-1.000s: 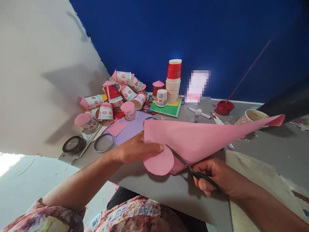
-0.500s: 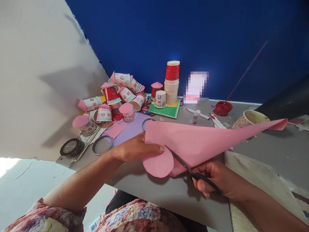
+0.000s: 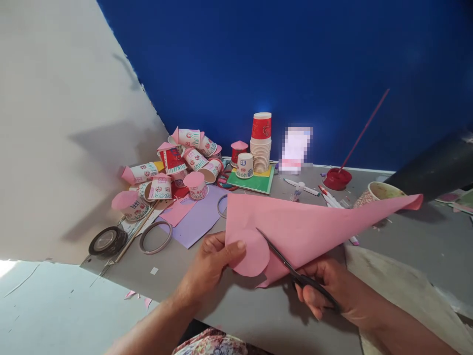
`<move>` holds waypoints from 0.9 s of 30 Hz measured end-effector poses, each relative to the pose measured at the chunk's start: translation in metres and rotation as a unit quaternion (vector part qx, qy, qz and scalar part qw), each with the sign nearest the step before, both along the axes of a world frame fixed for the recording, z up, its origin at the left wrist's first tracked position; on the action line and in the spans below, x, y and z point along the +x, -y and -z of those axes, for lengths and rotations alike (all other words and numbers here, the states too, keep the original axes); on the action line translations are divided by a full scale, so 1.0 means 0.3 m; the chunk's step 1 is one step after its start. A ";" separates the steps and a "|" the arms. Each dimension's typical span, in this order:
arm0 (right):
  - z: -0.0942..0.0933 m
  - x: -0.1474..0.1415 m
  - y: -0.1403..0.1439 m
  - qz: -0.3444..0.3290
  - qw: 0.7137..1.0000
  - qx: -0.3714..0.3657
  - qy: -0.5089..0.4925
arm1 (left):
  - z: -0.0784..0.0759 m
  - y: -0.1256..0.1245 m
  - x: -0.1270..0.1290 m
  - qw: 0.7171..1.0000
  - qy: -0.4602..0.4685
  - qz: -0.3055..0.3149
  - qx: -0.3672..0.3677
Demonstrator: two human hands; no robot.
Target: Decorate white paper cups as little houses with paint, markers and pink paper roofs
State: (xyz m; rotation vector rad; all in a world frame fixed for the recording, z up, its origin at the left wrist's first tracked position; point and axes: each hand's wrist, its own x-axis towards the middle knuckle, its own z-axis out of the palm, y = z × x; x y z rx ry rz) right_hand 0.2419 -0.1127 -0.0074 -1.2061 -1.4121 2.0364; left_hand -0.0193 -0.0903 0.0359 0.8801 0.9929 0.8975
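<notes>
the right hand [image 3: 334, 291] is closed around black scissors [image 3: 291, 268], fingers through the handles. the blades are a little open and sit in the pink paper [image 3: 306, 227]. the left hand [image 3: 214, 261] pinches a pink circle [image 3: 251, 254] at the paper's near edge, thumb on top, fingers under. the paper is lifted off the grey table [image 3: 258, 305], and its far corner points right. farther back lie a purple sheet [image 3: 195, 222], two tape rings [image 3: 155, 236] and a black tape roll [image 3: 107, 240]. behind them is a pile of cups [image 3: 177, 160], then a cup stack [image 3: 260, 143] on a green card [image 3: 254, 181], by the blue wall [image 3: 295, 64].
</notes>
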 end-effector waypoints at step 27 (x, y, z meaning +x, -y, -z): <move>-0.083 -0.018 0.006 0.049 0.998 -0.027 0.005 | -0.071 -0.037 0.032 0.996 -0.069 -0.007 0.052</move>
